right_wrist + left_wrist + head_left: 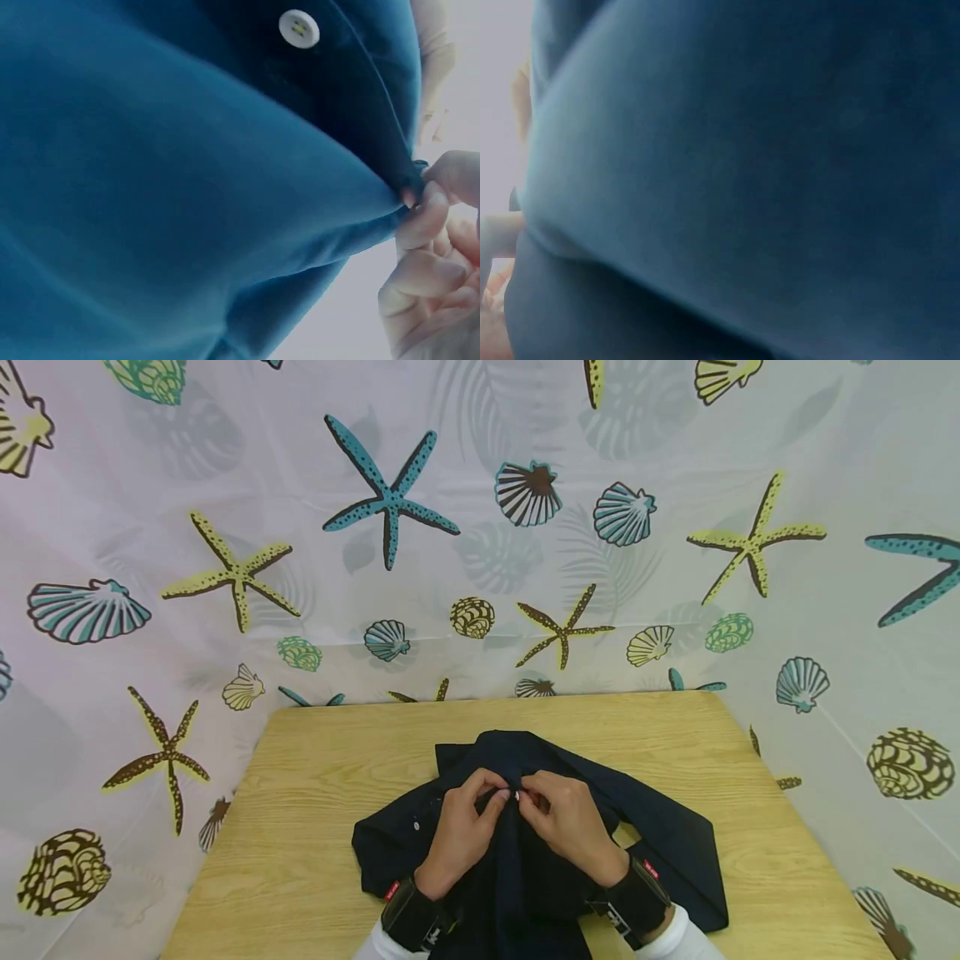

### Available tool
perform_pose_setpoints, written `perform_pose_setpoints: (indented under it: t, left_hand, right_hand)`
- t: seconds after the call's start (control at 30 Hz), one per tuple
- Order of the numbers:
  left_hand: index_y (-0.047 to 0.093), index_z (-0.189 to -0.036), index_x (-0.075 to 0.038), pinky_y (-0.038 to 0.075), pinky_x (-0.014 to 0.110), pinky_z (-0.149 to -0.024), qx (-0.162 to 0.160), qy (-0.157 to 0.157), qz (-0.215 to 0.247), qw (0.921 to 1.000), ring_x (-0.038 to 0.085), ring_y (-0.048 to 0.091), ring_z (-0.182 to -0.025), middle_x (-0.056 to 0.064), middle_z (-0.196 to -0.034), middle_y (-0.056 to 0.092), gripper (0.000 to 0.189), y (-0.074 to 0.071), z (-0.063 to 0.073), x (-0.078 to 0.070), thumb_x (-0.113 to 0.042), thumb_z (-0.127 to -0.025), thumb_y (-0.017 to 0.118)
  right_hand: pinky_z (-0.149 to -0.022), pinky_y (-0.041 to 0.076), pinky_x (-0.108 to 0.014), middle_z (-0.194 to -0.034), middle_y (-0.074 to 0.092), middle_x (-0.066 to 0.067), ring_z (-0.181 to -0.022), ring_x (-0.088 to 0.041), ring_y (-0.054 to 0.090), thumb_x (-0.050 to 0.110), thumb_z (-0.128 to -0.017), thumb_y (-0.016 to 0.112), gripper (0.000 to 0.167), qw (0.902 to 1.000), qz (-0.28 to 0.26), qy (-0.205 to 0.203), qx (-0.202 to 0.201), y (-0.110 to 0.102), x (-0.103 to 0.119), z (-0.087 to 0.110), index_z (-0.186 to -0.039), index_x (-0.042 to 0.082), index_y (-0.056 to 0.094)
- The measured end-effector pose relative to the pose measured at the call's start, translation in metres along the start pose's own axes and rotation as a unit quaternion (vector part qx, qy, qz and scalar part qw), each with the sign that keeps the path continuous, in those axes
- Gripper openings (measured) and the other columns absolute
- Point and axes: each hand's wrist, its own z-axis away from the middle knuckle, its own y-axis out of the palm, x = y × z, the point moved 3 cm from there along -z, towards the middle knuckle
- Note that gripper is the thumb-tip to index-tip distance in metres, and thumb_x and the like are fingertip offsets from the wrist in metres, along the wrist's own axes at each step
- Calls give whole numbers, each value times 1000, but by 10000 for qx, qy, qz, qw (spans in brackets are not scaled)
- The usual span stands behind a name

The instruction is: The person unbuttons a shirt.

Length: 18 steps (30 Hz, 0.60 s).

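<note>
A dark navy shirt (660,818) with white buttons lies bunched on the table. My left hand (461,831) pinches its cloth between thumb and forefinger near the upper middle. Close beside it, my right hand (573,818) pinches the edge of the same strip, with a small white button (517,795) between the two hands' fingertips. From the right wrist, the pinched cloth edge is drawn to a point at the fingers (424,217), and another white button (299,28) shows higher on the strip. Blurred shirt cloth (742,172) fills most of the left wrist view.
The shirt lies on a light wooden table (300,793). Behind it and at both sides hangs a white curtain (465,410) printed with starfish and shells. One more white button (417,827) shows on the shirt's left part. Black wrist straps (637,902) are on both wrists.
</note>
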Motion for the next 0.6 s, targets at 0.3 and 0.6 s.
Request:
perform_pose_setpoints:
  t: [0.3,0.6]
  left_hand:
    - [58,-109,-17,49,33,-83,-179,-233,-279,9992,18,68,-108,2,-110,72,11,-33,-3,3,-14,-99,59]
    - [65,-117,-16,33,21,-47,1811,-1041,-1222,9703,10,35,-42,-1,-63,53,25,-38,10,40,-9,-97,52]
  right_hand:
    - [-51,36,-20,-76,60,4,-54,0,41,10,-96,62,6,9949,387,866,-348,-22,-19,-8,-99,11,66]
    - [-52,39,-20,-71,61,4,-55,-2,48,11,-97,61,9,9927,419,1124,-87,-19,-32,-4,-102,8,67]
